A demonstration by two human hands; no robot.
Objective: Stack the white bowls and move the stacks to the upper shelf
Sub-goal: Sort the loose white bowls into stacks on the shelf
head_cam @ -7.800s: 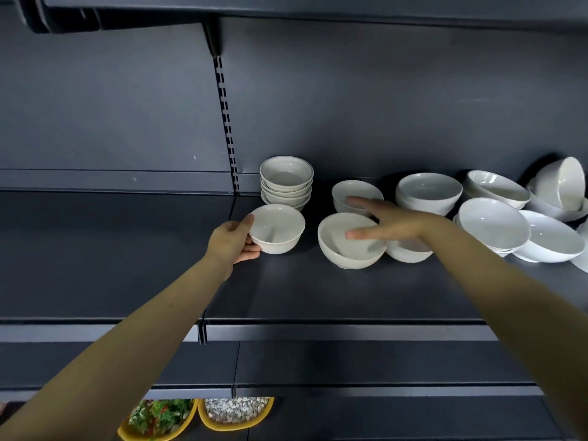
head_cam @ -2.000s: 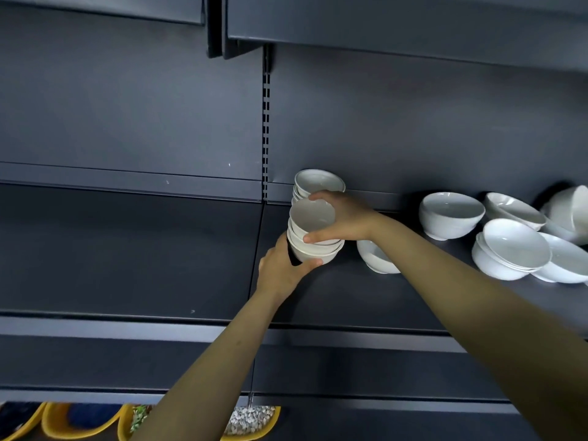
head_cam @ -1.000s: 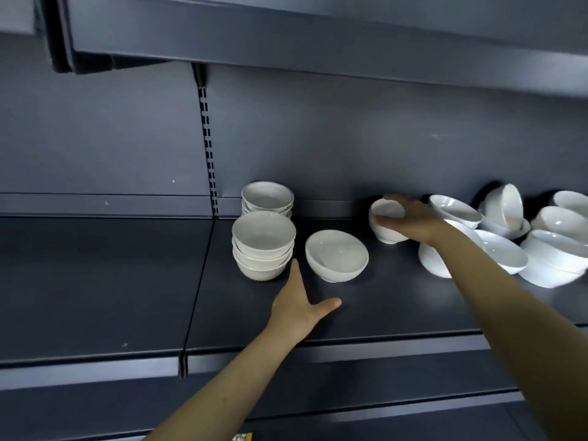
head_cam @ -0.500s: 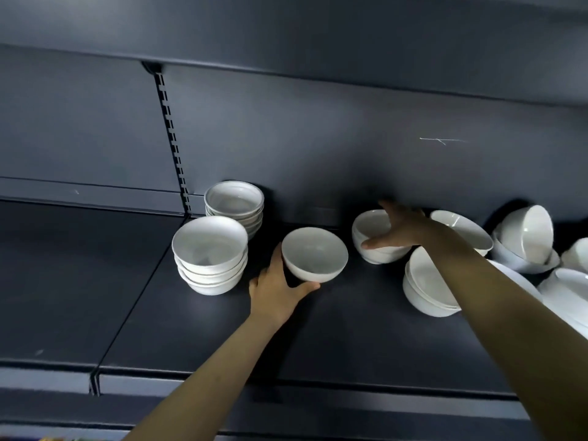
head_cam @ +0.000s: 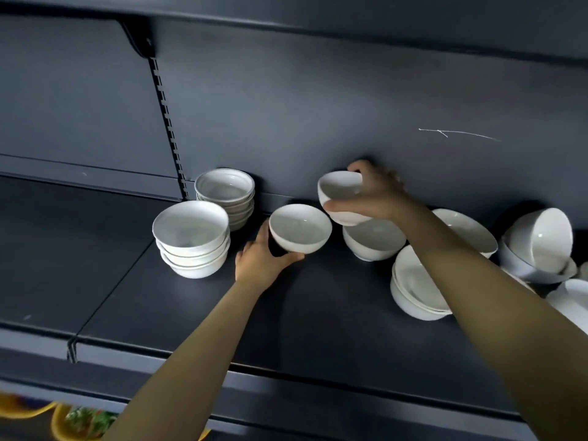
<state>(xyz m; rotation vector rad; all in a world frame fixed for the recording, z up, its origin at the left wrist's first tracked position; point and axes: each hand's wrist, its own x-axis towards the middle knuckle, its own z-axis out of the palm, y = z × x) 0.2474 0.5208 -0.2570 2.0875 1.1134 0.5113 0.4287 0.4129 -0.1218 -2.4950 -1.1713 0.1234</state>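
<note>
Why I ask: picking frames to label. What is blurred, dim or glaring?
Head view: dim overall; the dark metal shelf loses detail. Head view: the yellow bowls at bottom left are motion-smeared. Head view: the left hand gripping a round white bowl and the right hand gripping a smaller white bowl are sharp. Head view: a glare speck inside the tipped white bowl at right.

This looks like a shop: dark metal display shelving with a slotted upright (head_cam: 165,122) in the back panel (head_cam: 286,106) and an upper shelf (head_cam: 350,17) overhead. Many near-identical white bowls (head_cam: 191,230) crowd the lower shelf (head_cam: 334,313) toward its right edge. Yellow dishes (head_cam: 19,409) show below its front edge.
</note>
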